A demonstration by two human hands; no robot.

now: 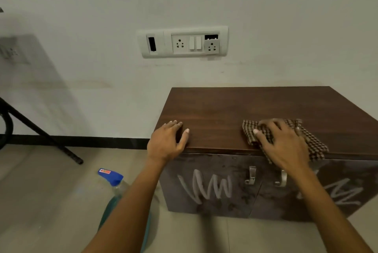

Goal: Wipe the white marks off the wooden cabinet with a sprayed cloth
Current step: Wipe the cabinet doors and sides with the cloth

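Note:
A low dark wooden cabinet (235,107) stands against the wall. White zigzag marks show on its left door (206,188) and its right door (345,193). My left hand (166,142) rests flat on the top's front left corner, fingers straight. My right hand (282,142) presses a brown checked cloth (316,146) onto the top near the front edge, fingers spread over it. A spray bottle (115,183) with a blue head and blue liquid stands on the floor left of the cabinet, partly hidden by my left forearm.
Two metal handles (251,175) sit where the doors meet. A white socket and switch panel (183,41) is on the wall above. A black stand leg (41,130) slants to the tiled floor at the left.

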